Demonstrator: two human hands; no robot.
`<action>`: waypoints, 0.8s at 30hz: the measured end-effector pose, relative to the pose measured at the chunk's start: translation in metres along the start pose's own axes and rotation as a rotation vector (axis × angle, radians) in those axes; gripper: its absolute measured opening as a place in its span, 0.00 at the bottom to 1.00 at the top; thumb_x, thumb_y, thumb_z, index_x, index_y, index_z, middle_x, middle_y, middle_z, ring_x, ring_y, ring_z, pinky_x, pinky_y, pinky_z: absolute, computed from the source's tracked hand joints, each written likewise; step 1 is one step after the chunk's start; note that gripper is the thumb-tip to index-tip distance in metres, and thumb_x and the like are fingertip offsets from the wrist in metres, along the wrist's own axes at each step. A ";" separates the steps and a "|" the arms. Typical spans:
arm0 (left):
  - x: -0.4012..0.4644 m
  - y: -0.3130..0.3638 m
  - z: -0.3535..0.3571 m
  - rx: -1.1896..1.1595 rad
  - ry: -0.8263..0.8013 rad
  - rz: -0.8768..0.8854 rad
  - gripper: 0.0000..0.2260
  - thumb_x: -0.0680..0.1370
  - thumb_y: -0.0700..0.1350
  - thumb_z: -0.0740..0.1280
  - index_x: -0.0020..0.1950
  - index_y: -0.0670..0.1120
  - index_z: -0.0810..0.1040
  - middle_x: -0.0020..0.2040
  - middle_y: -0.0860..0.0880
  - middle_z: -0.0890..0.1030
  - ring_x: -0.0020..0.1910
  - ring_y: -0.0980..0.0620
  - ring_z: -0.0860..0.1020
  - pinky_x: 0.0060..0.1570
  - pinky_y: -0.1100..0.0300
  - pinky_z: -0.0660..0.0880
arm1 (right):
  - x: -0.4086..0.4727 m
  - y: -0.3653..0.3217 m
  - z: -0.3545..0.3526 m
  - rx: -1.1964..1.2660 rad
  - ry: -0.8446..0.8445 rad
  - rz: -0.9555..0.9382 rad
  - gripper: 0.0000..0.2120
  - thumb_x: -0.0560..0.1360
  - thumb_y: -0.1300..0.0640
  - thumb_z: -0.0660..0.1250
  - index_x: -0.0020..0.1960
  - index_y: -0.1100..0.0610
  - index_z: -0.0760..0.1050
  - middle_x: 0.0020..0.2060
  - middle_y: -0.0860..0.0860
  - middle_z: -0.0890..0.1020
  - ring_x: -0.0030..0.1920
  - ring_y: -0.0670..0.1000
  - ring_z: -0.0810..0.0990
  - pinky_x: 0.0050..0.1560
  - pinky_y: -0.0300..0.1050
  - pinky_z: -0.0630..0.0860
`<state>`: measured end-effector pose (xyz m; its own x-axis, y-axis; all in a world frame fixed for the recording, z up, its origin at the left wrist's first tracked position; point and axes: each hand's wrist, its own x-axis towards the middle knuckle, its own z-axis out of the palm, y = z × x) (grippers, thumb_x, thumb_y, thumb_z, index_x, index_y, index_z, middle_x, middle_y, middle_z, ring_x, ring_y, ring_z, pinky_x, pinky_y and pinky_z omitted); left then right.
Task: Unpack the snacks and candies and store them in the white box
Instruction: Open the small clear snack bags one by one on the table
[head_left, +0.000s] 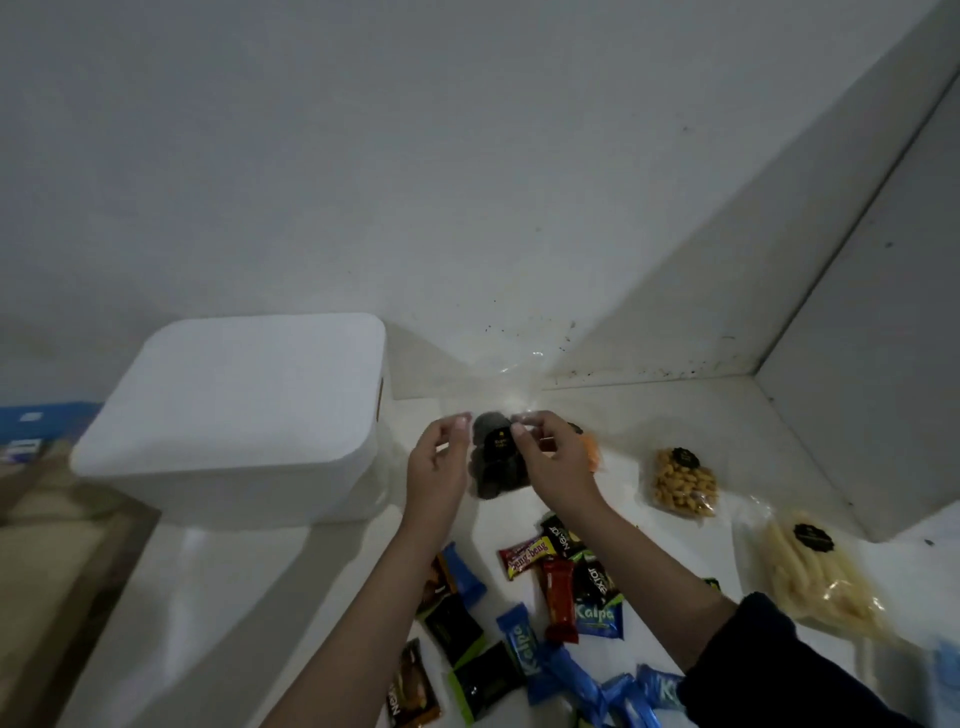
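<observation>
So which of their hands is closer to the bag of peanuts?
Right. The right hand is just left of the peanut bag; the left hand is farther left, beyond the dark packet.
</observation>
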<state>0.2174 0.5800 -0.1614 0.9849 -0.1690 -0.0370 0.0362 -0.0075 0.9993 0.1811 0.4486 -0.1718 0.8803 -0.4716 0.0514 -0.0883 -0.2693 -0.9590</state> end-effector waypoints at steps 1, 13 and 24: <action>-0.003 0.012 -0.003 -0.004 -0.002 0.002 0.07 0.80 0.50 0.61 0.50 0.56 0.78 0.52 0.55 0.80 0.56 0.54 0.78 0.54 0.58 0.75 | -0.005 -0.007 -0.004 -0.004 0.029 -0.029 0.03 0.77 0.55 0.65 0.49 0.51 0.77 0.50 0.54 0.79 0.46 0.42 0.76 0.41 0.33 0.72; -0.056 0.096 -0.032 -0.008 -0.012 0.321 0.04 0.77 0.42 0.68 0.43 0.47 0.81 0.39 0.48 0.83 0.40 0.56 0.82 0.41 0.68 0.75 | -0.070 -0.066 -0.037 -0.005 0.058 -0.170 0.19 0.74 0.51 0.69 0.63 0.50 0.70 0.56 0.48 0.74 0.55 0.48 0.75 0.54 0.43 0.75; -0.093 0.122 -0.035 0.064 -0.172 0.415 0.07 0.77 0.37 0.65 0.44 0.48 0.79 0.39 0.48 0.82 0.36 0.56 0.79 0.40 0.67 0.77 | -0.094 -0.134 -0.074 -0.429 -0.016 -0.641 0.07 0.73 0.52 0.69 0.47 0.54 0.79 0.42 0.46 0.81 0.45 0.46 0.79 0.51 0.46 0.75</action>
<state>0.1366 0.6293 -0.0364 0.8712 -0.3321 0.3616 -0.3716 0.0352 0.9277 0.0753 0.4672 -0.0272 0.8267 -0.1019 0.5534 0.2714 -0.7892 -0.5508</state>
